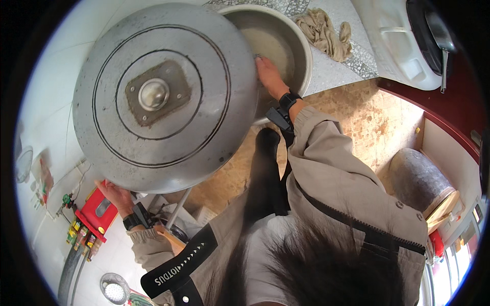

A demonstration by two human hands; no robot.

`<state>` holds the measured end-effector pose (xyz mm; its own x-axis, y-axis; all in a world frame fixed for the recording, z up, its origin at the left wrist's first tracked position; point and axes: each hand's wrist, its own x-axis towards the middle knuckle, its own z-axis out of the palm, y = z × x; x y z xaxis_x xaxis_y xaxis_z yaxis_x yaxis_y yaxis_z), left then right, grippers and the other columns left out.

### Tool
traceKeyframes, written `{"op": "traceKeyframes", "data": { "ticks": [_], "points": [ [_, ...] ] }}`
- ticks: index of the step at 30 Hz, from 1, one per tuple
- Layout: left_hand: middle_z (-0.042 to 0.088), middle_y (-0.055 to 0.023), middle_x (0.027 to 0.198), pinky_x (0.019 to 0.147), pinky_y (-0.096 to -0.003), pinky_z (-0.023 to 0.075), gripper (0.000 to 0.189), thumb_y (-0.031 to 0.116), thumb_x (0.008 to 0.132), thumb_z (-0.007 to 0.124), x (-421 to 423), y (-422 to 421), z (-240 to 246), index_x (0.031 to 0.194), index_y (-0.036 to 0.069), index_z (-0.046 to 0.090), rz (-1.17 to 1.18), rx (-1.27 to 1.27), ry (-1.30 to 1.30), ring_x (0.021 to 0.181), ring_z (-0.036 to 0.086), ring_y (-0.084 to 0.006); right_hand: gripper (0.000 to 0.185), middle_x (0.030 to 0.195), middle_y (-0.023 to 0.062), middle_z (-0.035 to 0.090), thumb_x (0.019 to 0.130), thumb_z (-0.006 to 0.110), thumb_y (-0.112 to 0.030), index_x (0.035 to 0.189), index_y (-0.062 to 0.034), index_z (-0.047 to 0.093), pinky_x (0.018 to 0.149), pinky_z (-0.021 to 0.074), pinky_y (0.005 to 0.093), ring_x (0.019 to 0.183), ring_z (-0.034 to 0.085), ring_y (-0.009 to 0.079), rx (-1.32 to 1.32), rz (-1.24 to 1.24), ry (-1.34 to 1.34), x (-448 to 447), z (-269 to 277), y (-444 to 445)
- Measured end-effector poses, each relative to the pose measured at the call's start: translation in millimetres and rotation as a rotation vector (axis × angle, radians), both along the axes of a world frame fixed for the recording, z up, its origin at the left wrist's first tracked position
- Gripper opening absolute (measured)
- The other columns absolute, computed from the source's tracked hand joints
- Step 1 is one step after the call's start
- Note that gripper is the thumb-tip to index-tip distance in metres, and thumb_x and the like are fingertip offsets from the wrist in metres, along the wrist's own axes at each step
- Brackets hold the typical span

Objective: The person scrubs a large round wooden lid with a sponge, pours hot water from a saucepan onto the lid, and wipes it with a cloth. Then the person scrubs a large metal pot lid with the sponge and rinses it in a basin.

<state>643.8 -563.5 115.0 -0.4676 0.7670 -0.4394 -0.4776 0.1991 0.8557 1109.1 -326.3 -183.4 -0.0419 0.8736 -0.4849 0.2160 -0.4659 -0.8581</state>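
Observation:
A large round metal lid (168, 153) with a domed knob fills the upper left of the view. My left hand (116, 197) is at its lower left rim, and my right hand (271, 78) grips its right edge, fingers partly hidden. The lid is held up between both hands, overlapping a wide metal basin (306, 57) set on the speckled counter. The basin's left part is hidden behind the lid; its visible inside looks pale. Each wrist wears a black strap with a device.
A crumpled beige cloth (325, 34) lies on the speckled counter (329, 76). Beyond are a white appliance (402, 46) and a metal pan (438, 32). A red box (101, 210) and bottles stand lower left. A dark barrel-shaped container (417, 178) sits at right.

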Motion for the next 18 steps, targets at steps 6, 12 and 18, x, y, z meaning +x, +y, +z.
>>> {"op": "traceKeyframes", "data": {
  "ticks": [6,12,18],
  "points": [
    [0.054,-0.0124,0.133,0.105,-0.0431,0.0396,0.046,0.033,0.1,0.039,20,-4,-15,0.132,0.001,0.049,0.35,-0.166,0.375,0.123,0.051,-0.028,0.041,0.143,0.0244,0.034,0.09,0.052,-0.026,0.127,-0.0091,0.052,0.099,0.0316,0.0634,0.132,0.031,0.0456,0.668,0.278,-1.115,7,-28,5],
    [0.052,-0.0121,0.135,0.107,-0.0429,0.0381,0.045,0.032,0.101,0.035,45,-7,-6,0.134,0.003,0.047,0.428,-0.132,0.391,0.125,0.049,-0.0279,0.035,0.141,0.0234,0.04,0.087,0.053,-0.018,0.121,-0.0104,0.06,0.097,0.0408,0.0528,0.128,0.038,0.0453,0.31,0.738,-0.781,17,-17,21],
    [0.048,-0.0115,0.14,0.11,-0.0429,0.0342,0.048,0.034,0.102,0.032,60,-4,-17,0.138,0.004,0.043,0.382,-0.116,0.384,0.129,0.045,-0.028,0.046,0.139,0.0286,0.037,0.085,0.057,-0.026,0.126,-0.0052,0.055,0.103,0.0341,0.0538,0.127,0.034,0.0496,0.271,-0.011,0.031,-36,74,16]
  ]
}}
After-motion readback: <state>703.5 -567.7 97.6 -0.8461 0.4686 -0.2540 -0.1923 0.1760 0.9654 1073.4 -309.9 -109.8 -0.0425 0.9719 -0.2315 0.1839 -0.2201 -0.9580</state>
